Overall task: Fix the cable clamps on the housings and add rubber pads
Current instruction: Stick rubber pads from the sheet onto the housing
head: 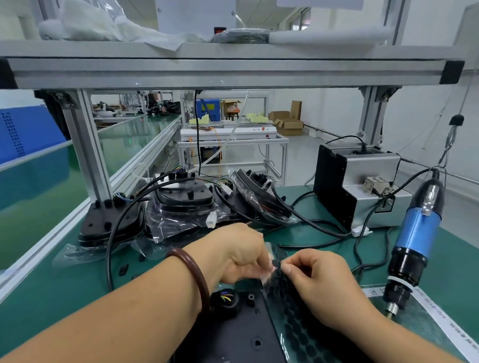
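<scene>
ASSEMBLY LINE: At a green counter point(71, 300), a worker picks rubber pads from a pad sheet point(297, 336) draped across a black housing point(238, 348) lying directly in front of them. The left hand point(238, 255) has its grip closed on the sheet's clear upper edge, pinching the film. The right hand point(322, 283) has its grip nipped at the same edge, apparently working 1 pad loose, though the pad is too small to make out. A cable fitting point(225, 300) with coloured wires sits at the housing's far end, just beside the left wrist. This looks like the pad stage. Doing it well likely means holding the film taut, lifting each pad by its rim to spare the adhesive, and pressing it squarely onto its seat. A blue electric screwdriver point(415, 240) hangs at right, and bagged housings point(186, 205) wait at the back.
</scene>
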{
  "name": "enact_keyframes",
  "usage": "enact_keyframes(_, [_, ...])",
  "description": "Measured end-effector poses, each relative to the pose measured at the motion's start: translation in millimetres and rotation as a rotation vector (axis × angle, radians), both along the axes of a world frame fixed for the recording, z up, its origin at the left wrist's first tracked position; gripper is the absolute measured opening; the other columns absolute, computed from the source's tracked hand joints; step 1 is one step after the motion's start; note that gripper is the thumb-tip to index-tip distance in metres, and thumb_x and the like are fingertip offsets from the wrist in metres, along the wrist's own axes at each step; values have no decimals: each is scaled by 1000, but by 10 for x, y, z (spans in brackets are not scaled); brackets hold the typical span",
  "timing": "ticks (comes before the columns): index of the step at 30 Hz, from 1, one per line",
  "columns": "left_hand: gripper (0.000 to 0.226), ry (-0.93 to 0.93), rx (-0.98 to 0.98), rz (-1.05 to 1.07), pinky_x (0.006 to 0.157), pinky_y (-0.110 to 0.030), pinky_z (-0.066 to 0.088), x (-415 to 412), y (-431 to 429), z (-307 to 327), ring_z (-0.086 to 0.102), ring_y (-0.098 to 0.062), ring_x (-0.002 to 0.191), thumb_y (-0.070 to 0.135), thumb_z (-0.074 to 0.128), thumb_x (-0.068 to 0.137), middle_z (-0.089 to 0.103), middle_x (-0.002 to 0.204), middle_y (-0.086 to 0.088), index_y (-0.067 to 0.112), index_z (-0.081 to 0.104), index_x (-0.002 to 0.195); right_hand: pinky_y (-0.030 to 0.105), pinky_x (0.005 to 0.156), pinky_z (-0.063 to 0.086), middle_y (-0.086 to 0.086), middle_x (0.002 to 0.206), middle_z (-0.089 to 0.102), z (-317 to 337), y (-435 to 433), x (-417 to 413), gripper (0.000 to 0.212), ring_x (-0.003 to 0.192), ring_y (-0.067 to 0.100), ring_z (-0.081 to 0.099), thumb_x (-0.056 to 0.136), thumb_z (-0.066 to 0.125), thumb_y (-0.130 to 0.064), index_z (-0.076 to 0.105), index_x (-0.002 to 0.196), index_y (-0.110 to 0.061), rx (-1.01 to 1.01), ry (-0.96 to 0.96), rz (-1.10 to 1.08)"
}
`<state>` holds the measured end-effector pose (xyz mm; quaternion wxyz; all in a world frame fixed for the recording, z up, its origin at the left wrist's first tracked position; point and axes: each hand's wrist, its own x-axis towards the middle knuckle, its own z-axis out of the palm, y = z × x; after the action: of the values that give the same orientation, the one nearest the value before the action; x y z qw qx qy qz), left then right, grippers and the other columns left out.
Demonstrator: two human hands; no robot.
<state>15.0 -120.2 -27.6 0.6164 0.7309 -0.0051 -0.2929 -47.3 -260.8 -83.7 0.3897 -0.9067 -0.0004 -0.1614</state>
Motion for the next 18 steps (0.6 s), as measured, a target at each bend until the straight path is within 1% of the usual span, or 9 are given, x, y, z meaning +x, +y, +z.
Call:
enact_keyframes(2, [49, -9, -53, 12, 62, -29, 56, -8, 17, 10, 61, -31, 97, -27, 51, 78, 51, 113, -20, 12, 48, 108, 12, 59, 44, -13, 66, 65, 10, 14, -14, 16, 68, -2, 58, 88, 66, -26, 69, 72, -27, -4, -40, 13])
enact_keyframes(3, [52, -16, -67, 17, 61, -29, 56, -17, 20, 20, 60, -32, 98, -27, 52, 77, 48, 118, -21, 13, 47, 111, 12, 60, 45, -13, 68, 66, 15, 16, -18, 15, 70, -2, 58, 88, 67, -25, 69, 73, -27, -4, -62, 15])
enact_keyframes(4, [54, -19, -77, 17, 61, -29, 57, -25, 27, 31, 60, -32, 96, -27, 53, 76, 47, 119, -21, 13, 46, 112, 13, 62, 46, -13, 72, 67, 19, 17, -26, 14, 72, -2, 58, 88, 67, -24, 70, 74, -27, -9, -80, 19])
enact_keyframes(7, [56, -37, -81, 12, 62, -31, 58, -62, 32, 73, 62, -30, 84, -27, 52, 76, 46, 119, -21, 15, 44, 111, 14, 63, 45, -11, 76, 68, 30, 24, -47, 12, 74, 0, 59, 88, 66, -23, 73, 79, -25, -52, -125, 45])
enact_keyframes(8, [58, -63, -66, 6, 63, -32, 58, -77, 18, 85, 63, -31, 86, -27, 51, 76, 45, 120, -21, 16, 42, 113, 12, 61, 44, -10, 74, 67, 36, 28, -52, 11, 72, 0, 58, 88, 66, -23, 74, 80, -24, -69, -143, 52])
enact_keyframes(10, [63, -149, 0, -2, 72, -40, 59, -109, -26, 91, 63, -35, 95, -25, 52, 74, 44, 120, -21, 19, 38, 117, 10, 60, 41, -11, 73, 65, 44, 40, -58, 11, 71, 2, 57, 89, 66, -24, 75, 83, -22, -113, -172, 51])
enact_keyframes(12, [66, -236, 68, 4, 80, -47, 57, -144, -71, 89, 63, -36, 96, -21, 54, 72, 46, 117, -19, 21, 35, 118, 9, 61, 40, -11, 76, 64, 53, 47, -58, 12, 71, 3, 56, 90, 64, -24, 74, 85, -21, -158, -177, 35])
enact_keyframes(14, [65, -285, 108, 9, 80, -49, 57, -161, -94, 82, 63, -34, 94, -18, 56, 72, 47, 114, -18, 23, 33, 117, 9, 62, 39, -10, 77, 64, 61, 49, -62, 14, 71, 3, 56, 90, 62, -23, 73, 84, -20, -177, -185, 19])
enact_keyframes(18, [66, -333, 143, -10, 78, -49, 57, -180, -114, 66, 61, -36, 105, -18, 56, 71, 48, 109, -14, 25, 30, 116, 9, 57, 37, -9, 72, 62, 63, 70, -64, 15, 64, 3, 52, 88, 61, -19, 70, 76, -18, -203, -187, 6])
